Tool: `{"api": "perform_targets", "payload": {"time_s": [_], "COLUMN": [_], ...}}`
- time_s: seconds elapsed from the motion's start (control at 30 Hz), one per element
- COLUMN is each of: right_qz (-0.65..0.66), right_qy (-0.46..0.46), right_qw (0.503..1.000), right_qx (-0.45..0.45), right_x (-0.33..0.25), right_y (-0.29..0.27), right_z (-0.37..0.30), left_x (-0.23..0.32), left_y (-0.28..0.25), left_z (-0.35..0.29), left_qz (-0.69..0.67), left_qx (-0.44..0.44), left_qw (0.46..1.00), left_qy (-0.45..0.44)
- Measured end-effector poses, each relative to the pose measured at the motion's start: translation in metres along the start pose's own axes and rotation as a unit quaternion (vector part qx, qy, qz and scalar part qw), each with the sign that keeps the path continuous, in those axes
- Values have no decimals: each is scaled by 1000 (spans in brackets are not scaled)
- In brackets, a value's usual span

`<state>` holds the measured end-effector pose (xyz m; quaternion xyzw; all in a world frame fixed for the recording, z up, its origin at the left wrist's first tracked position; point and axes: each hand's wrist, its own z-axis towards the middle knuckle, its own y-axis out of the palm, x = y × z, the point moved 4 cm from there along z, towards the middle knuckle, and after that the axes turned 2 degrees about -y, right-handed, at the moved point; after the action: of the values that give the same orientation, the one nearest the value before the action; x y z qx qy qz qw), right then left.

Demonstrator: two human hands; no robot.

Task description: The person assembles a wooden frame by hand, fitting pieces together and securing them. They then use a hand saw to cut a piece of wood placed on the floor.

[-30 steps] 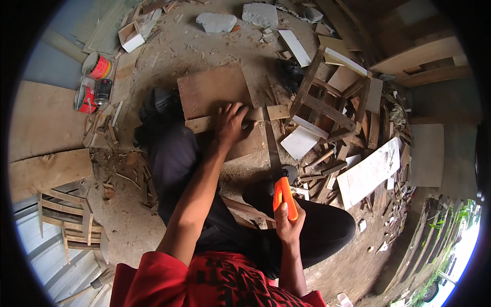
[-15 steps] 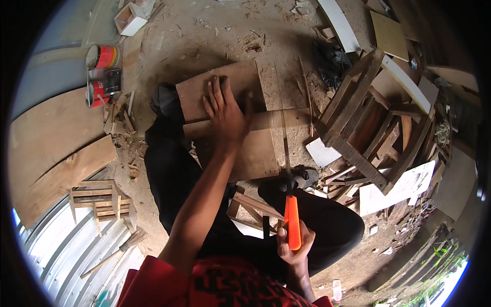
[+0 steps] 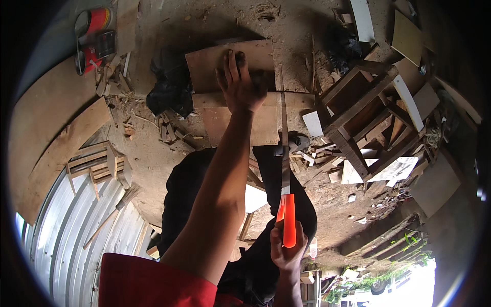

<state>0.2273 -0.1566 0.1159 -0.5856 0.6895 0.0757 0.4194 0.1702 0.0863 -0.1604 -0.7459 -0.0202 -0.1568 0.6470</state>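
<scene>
Wood strip (image 3: 271,99) lies across the brown board (image 3: 202,69), jutting past its right edge; the left grip (image 3: 240,86) spreads over both, the right grip (image 3: 287,257) wraps the handle (image 3: 290,217) of the saw (image 3: 285,169). Firm pressure near the blade (image 3: 284,130) (but safely clear) should steady each stroke.

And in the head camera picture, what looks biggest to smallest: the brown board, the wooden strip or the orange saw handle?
1. Brown board
2. Wooden strip, partly hidden by the left hand
3. Orange saw handle, even though it seems nearer the camera
</scene>
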Motion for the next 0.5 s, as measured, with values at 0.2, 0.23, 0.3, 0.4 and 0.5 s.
{"api": "perform_targets", "payload": {"time_s": [0.2, 0.23, 0.3, 0.4, 0.5], "right_qz": [-57, -78, -117, -94, -146], "right_qy": [59, 32, -28, 32, 41], "right_qw": [996, 996, 989, 992, 987], "right_qx": [24, 42, 85, 76, 41], "right_x": [-13, -23, -47, -55, -63], "right_y": [-7, -5, 5, 3, 0], "right_z": [-3, 0, 13, 9, 13], "left_x": [-4, -4, -2, -6, -3], "left_y": [-1, 1, 2, -2, 7], "left_z": [-1, -1, 1, -9, 7], "left_qz": [-1, 0, -1, 1, 21], "left_qx": [-11, -12, -22, -48, -39], "left_qw": [1000, 1000, 1000, 999, 999], "left_qy": [2, 5, 7, -4, 2]}}
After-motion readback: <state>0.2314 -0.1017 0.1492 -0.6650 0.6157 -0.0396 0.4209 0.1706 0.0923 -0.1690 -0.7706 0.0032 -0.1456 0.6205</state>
